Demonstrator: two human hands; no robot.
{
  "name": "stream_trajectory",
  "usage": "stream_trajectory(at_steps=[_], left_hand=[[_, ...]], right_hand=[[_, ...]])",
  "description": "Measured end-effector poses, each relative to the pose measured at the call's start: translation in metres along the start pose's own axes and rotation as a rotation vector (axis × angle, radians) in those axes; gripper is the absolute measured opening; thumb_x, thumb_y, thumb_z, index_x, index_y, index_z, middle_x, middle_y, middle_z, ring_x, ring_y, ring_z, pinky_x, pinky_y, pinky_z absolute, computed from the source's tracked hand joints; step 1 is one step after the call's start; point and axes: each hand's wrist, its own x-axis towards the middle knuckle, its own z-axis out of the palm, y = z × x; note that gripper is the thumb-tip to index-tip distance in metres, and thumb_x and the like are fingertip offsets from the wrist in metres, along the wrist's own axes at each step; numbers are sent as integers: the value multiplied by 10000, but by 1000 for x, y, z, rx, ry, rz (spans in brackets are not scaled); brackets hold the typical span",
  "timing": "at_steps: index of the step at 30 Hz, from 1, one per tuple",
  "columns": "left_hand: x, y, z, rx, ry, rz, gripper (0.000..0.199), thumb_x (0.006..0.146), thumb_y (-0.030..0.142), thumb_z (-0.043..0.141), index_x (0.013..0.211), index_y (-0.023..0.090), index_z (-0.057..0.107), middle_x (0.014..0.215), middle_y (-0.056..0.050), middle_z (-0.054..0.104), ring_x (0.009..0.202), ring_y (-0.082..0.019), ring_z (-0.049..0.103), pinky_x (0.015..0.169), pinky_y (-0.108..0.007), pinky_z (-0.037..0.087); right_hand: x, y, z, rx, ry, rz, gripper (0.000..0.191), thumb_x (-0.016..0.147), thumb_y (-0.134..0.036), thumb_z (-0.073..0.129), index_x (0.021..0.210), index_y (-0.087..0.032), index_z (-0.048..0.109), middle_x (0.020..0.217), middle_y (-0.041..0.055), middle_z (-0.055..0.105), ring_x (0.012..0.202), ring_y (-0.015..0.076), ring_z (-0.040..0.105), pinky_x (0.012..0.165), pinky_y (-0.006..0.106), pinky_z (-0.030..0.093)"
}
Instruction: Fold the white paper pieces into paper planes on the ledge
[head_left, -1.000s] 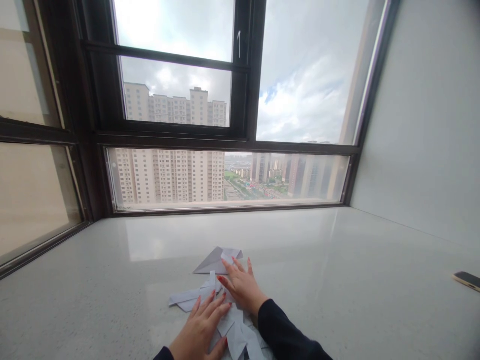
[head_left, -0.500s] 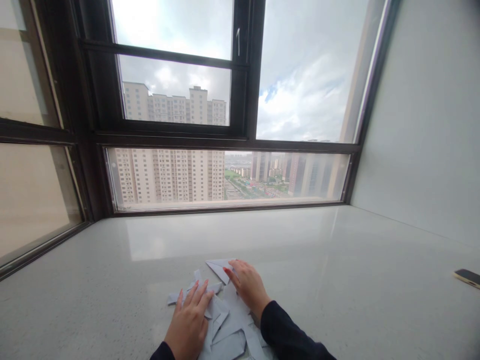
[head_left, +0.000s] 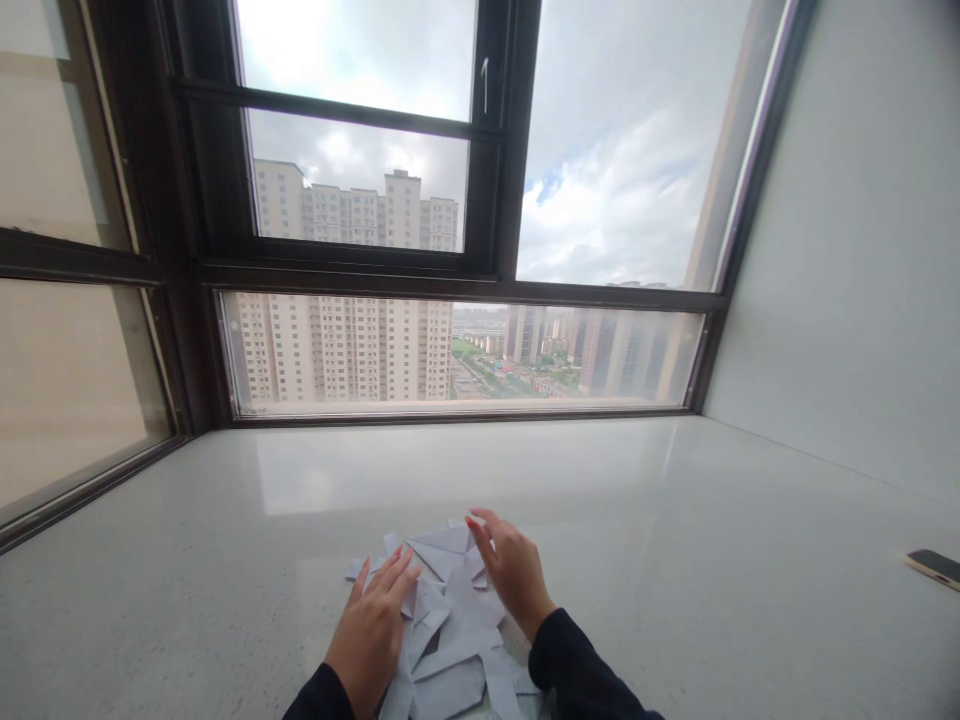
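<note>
A loose heap of white folded paper pieces (head_left: 465, 620) lies on the pale sill at the bottom middle. My left hand (head_left: 373, 620) rests over the left side of the heap, its fingers stretched out and lying flat on the paper. At the far end of the heap is a triangular folded paper (head_left: 441, 550). My right hand (head_left: 516, 570) is at that paper's right corner, thumb and forefinger brought close together on its edge. The exact contact at the fingertips is small and hard to make out.
The broad, glossy sill (head_left: 675, 560) runs back to a dark-framed window (head_left: 480, 292). A phone-like dark object (head_left: 936, 566) lies at the far right edge. A pale wall (head_left: 847, 300) rises on the right, and more window panes stand on the left.
My right hand has lifted slightly and shifted right, its thumb and forefinger now closer together. My left hand has slid a little left and still lies on the paper. The view has shifted slightly.
</note>
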Motion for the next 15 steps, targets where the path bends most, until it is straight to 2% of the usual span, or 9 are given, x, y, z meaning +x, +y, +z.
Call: stream_trajectory(at_steps=[4, 7, 10, 12, 15], left_hand=[[2, 0, -5, -55, 45, 53, 555, 733, 19, 269, 1255, 198, 335, 1300, -45, 404, 1210, -161, 311, 1007, -448, 192], [0, 16, -12, -47, 52, 128, 445, 832, 263, 290, 1274, 221, 303, 1336, -50, 342, 1237, -211, 252, 1009, -489, 160], [-3, 46, -16, -42, 7, 250, 539, 800, 468, 316, 1292, 257, 259, 1380, -43, 242, 1264, -272, 141, 1000, -534, 115], [0, 65, -13, -56, -52, 318, 635, 755, 540, 344, 1306, 249, 221, 1394, -65, 188, 1265, -309, 86, 986, -565, 91], [11, 82, 0, -79, -67, 313, 771, 684, 617, 383, 1321, 257, 139, 1407, -80, 113, 1258, -355, 20, 934, -642, 23]], right_hand=[[4, 24, 3, 190, 117, 128, 411, 850, -449, 249, 944, -198, 560, 720, 39, 649, 672, 167, 606, 604, 242, 423], [9, 37, 7, 320, 244, 176, 427, 844, -459, 237, 944, -180, 545, 744, 53, 633, 708, 178, 593, 654, 277, 434], [13, 44, 7, 358, 377, 187, 452, 837, -474, 237, 950, -157, 537, 878, 100, 596, 834, 202, 548, 759, 332, 411], [14, 46, 5, 352, 446, 194, 459, 833, -481, 244, 951, -145, 533, 934, 120, 559, 904, 214, 503, 816, 361, 378], [14, 46, 4, 370, 493, 199, 460, 830, -489, 247, 955, -144, 525, 932, 116, 522, 921, 216, 471, 828, 371, 367]])
